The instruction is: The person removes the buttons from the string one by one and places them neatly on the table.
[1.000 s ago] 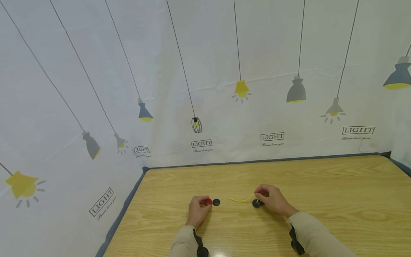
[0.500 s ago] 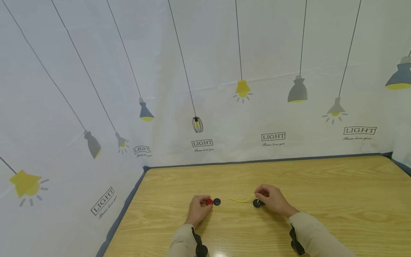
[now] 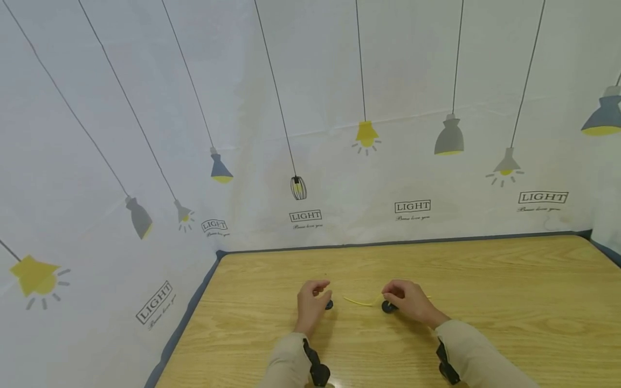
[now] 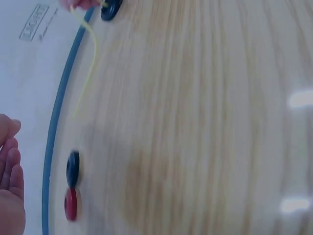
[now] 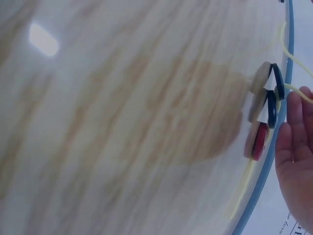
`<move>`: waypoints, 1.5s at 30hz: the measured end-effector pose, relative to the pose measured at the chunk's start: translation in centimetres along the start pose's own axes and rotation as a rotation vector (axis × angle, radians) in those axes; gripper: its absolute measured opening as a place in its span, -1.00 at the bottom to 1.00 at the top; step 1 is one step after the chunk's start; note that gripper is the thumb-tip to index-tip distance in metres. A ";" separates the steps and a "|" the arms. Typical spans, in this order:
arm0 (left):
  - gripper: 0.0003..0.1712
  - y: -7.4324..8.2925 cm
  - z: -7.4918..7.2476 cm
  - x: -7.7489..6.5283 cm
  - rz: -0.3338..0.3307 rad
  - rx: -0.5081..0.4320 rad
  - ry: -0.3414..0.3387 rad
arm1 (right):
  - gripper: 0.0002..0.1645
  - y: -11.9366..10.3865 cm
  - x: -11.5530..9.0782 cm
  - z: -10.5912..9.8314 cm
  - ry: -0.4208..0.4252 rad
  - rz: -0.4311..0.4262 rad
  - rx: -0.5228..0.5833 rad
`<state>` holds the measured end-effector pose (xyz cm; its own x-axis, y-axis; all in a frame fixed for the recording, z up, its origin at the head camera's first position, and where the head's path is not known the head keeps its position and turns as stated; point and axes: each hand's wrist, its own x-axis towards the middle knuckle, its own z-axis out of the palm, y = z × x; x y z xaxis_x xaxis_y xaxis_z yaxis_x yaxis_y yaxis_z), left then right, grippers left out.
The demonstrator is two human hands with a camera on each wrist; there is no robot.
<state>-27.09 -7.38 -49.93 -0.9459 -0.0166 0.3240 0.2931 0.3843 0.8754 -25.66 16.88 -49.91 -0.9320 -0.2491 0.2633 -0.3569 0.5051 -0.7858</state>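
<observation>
My left hand (image 3: 311, 304) is raised over the table with loosely bent fingers and nothing in them. Below it, a black button (image 4: 73, 169) and a red button (image 4: 71, 203) lie edge to edge; in the head view the hand hides the red one. My right hand (image 3: 411, 303) pinches a yellow string (image 3: 359, 302), whose free end trails left. On that string, under the right hand, a black button (image 3: 388, 306) shows; the right wrist view has a second black button (image 5: 272, 108) and a red button (image 5: 259, 141) beside it in a row.
A wood-grain table (image 3: 509, 307) lies under both hands. A white cloth (image 3: 339, 161) printed with hanging lamps stands behind and at the left of it, with a blue edge along the table.
My left hand has let go of the red button and moved up and right, over the loose buttons. The right hand has barely moved.
</observation>
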 end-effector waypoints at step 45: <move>-0.84 3.8 6.2 -1.8 -0.017 -0.153 -0.203 | -0.96 -0.2 0.5 1.2 0.068 -0.034 -0.057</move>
<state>-25.10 -0.17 -49.42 -0.9549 0.1698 0.2436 0.2800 0.2412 0.9292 -25.95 15.72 -50.31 -0.9208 -0.2114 0.3279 -0.3895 0.5443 -0.7430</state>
